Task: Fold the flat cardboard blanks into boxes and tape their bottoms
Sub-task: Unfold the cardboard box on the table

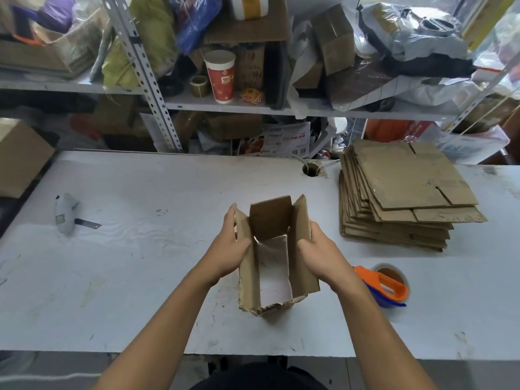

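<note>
One box (277, 257) opened, not yet taped.
It is gripped by both hands' fingers (244, 246); a stack (405, 192) remains unfolded.

The box (277, 257) stood opened into a square tube near the table's front edge, brown and ragged along its near rim, its bottom untaped so the white table showed through. One far flap stood upright. The blanks (405, 192) lay stacked flat to its right, slightly fanned. The tape dispenser (385, 285), orange-handled, lay just beside the box.
</note>
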